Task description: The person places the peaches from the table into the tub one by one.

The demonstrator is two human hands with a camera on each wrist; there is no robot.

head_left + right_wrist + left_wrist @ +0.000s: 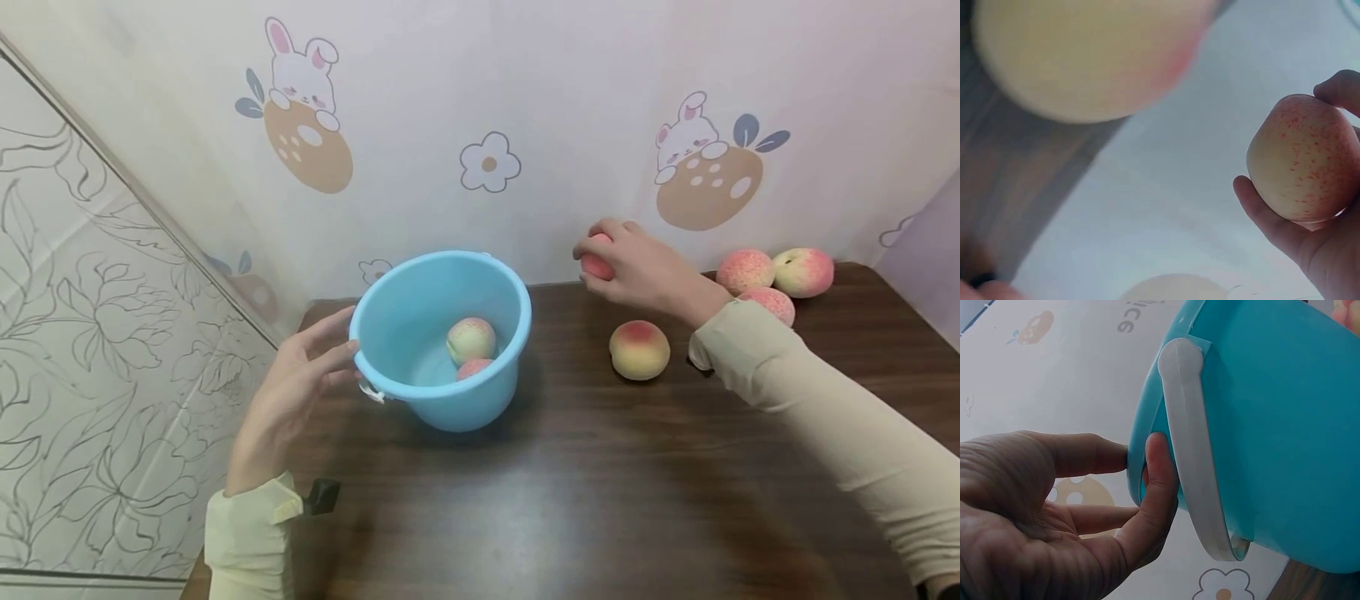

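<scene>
A light blue bucket (pixel 465 408) stands on the dark wooden table, with two peaches (pixel 472 340) visible inside it. My left hand (pixel 300 379) grips the bucket's left rim; in the left wrist view its thumb and fingers pinch the rim beside the white handle (pixel 1191 444). To the right of the bucket, my right hand (pixel 637 262) holds a peach (pixel 1304 159) with fingers and thumb curled round it, raised near the wall. Below that hand a red and yellow peach (pixel 640 351) lies on the table.
Three more peaches (pixel 802 273) sit together at the table's back right, behind the right forearm. A wall covering with rabbit and flower prints (pixel 487 100) rises along the table's back edge. On the left stands a white panel with flower line drawings (pixel 112 400).
</scene>
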